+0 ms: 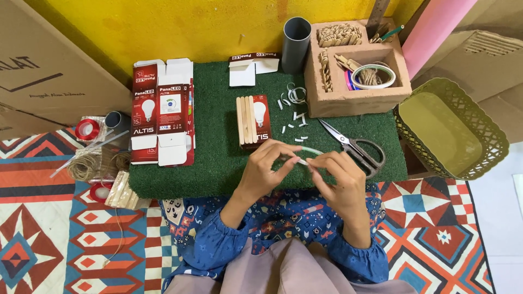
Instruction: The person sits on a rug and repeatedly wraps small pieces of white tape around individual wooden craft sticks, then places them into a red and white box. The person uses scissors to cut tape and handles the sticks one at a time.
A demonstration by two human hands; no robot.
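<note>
Hands meet over the near edge of the green turf tabletop (218,163): the left hand (260,173) and right hand (339,177) both pinch a thin, pale, curved strip (311,151), probably a cut ring of plastic pipe, though it is too small to be sure. Fingers of each hand are closed on its ends. Scissors (354,147) lie just beside the right hand at one o'clock. White cut bits (294,122) are scattered at twelve o'clock, near ice-cream sticks (246,120) resting on a bulb box (260,121). A grey pipe (296,43) stands upright at the far edge, beside a cardboard organiser (357,98).
</note>
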